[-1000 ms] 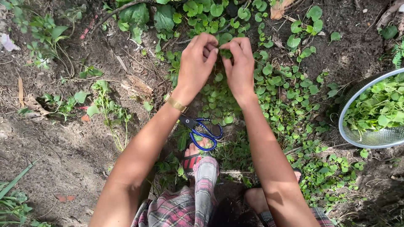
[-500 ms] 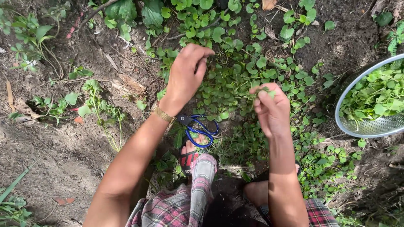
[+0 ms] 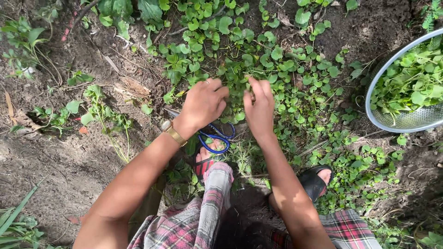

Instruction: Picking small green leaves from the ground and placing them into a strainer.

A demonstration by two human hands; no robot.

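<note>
Spreading low over dark soil, the round-leaved green creeping plants [image 3: 258,64] lie under your left hand [image 3: 203,103] and right hand [image 3: 260,110], fingers curled into them; whether they pinch stems, you cannot tell. Your perforated steel bowl [image 3: 406,121] sits partly filled; much remains unpicked.

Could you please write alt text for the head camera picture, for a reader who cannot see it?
Seen from above, a crouching person's left hand and right hand reach into low green leaves on dark soil. Blue-handled scissors lie by the left sandal, and a metal colander of picked leaves sits at the right edge.
</note>
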